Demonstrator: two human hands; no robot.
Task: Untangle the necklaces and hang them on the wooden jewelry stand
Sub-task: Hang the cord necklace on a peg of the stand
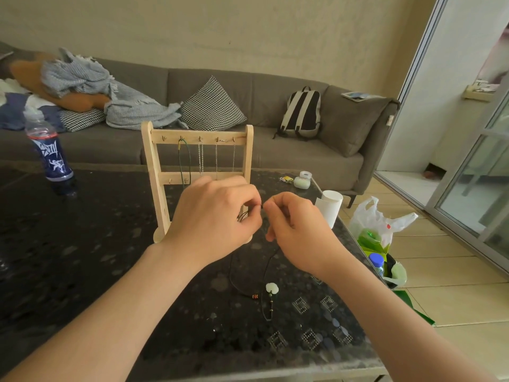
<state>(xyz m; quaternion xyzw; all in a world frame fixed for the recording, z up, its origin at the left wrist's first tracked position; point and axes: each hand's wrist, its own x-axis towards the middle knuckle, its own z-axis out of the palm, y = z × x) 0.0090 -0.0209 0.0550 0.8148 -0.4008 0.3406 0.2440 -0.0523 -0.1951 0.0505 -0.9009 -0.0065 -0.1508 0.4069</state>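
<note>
Table [82, 244], rightward: left hand [217, 224], right hand [300, 235] pinch cord [271, 260].

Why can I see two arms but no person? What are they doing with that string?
The camera sits on the person's head and looks down, so you see only their arms. The left hand and the right hand both pinch a black cord necklace. Its pale pendant lies on the dark table. Behind the hands stands a wooden jewelry stand, with a green cord and silver chains already hanging from its hooks. A bottle stands on the table too.
</note>
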